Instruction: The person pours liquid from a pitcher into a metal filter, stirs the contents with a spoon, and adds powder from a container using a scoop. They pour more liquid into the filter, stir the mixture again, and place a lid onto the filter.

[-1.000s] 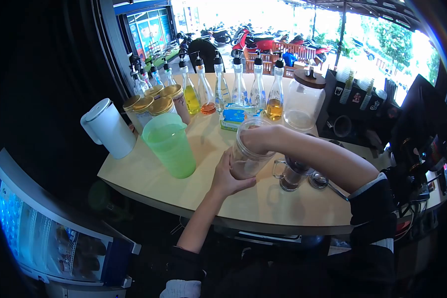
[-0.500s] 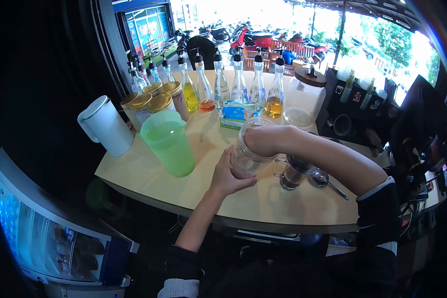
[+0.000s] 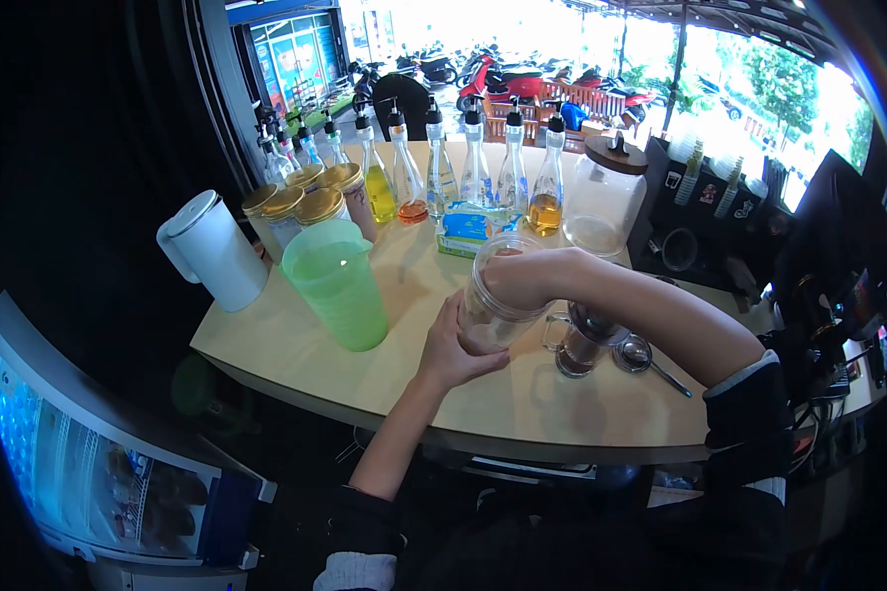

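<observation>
A clear glass jar (image 3: 490,315) stands tilted on the pale counter (image 3: 296,345). My left hand (image 3: 450,353) cups its lower side and base. My right hand (image 3: 518,278) reaches down into the jar's mouth, its fingers hidden inside, so I cannot tell what they hold. Just right of the jar sits a small glass mug (image 3: 579,347) with dark liquid. A metal spoon (image 3: 645,360) lies beside the mug.
A green plastic pitcher (image 3: 337,287) and a white kettle (image 3: 214,251) stand to the left. Gold-lidded jars (image 3: 308,209), a row of pump bottles (image 3: 475,163), a blue packet (image 3: 467,228) and a large lidded glass jar (image 3: 603,199) line the back. A fridge (image 3: 89,463) is at lower left.
Nothing has visibly moved beyond a slight shift of the view; both hands stay on the jar.
</observation>
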Action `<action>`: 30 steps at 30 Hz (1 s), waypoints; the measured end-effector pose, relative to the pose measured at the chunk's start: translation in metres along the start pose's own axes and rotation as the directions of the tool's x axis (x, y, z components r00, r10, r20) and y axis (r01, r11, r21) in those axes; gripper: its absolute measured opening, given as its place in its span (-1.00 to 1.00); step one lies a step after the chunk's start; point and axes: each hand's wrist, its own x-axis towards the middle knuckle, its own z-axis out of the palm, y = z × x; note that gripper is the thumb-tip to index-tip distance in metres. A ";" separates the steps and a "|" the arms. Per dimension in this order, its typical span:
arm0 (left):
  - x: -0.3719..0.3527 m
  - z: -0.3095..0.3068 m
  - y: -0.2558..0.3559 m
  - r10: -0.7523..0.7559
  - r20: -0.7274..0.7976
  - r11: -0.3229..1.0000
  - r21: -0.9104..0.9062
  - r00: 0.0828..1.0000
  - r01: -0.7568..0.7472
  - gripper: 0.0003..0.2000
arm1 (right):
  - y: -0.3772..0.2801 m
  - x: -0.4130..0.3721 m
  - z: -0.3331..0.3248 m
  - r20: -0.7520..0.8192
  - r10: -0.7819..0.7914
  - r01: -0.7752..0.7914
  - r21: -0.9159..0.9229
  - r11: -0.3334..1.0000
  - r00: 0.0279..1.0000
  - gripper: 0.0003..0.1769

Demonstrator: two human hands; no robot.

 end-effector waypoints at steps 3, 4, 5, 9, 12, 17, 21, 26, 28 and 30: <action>0.001 0.001 0.001 -0.009 -0.020 0.999 -0.043 1.000 0.008 -0.06 | 0.000 -0.001 -0.001 0.045 0.057 -0.062 0.104 0.993 0.997 -0.75; 0.001 0.001 0.001 -0.009 -0.019 0.999 -0.043 1.000 0.008 -0.06 | 0.004 -0.001 0.004 0.001 0.059 -0.058 0.182 0.982 0.998 -0.75; 0.001 0.001 0.001 -0.008 -0.021 1.000 -0.026 1.000 0.007 -0.06 | 0.007 0.000 0.009 -0.043 0.064 -0.051 0.259 0.964 0.997 -0.74; 0.002 0.002 -0.001 0.011 -0.031 0.999 -0.034 0.999 -0.012 -0.07 | -0.002 -0.010 -0.006 0.022 0.131 -0.131 0.358 0.925 0.991 -0.75; 0.001 0.002 0.004 -0.017 -0.023 0.999 -0.048 1.000 0.016 -0.08 | -0.009 -0.019 -0.020 0.024 0.182 -0.177 0.396 0.901 0.983 -0.77; 0.002 0.001 0.005 0.006 -0.028 1.000 -0.027 1.000 -0.007 -0.09 | -0.008 -0.020 -0.021 -0.011 0.164 -0.146 0.403 0.904 0.986 -0.80; 0.002 0.001 0.005 0.010 -0.025 0.999 -0.042 1.000 -0.011 -0.09 | -0.010 -0.021 -0.025 -0.014 0.184 -0.162 0.412 0.897 0.983 -0.80; 0.001 0.004 -0.005 0.022 -0.011 0.999 -0.034 1.000 -0.023 0.01 | -0.003 -0.023 -0.025 -0.039 0.138 -0.110 0.409 0.906 0.990 -0.84; 0.001 0.004 -0.004 0.016 -0.011 0.999 -0.041 1.000 -0.017 0.01 | -0.003 -0.028 -0.026 -0.059 0.130 -0.092 0.431 0.898 0.990 -0.84; 0.000 0.003 -0.003 0.006 -0.009 1.000 -0.010 1.000 -0.006 0.01 | -0.003 -0.032 -0.029 -0.081 0.122 -0.073 0.453 0.889 0.989 -0.83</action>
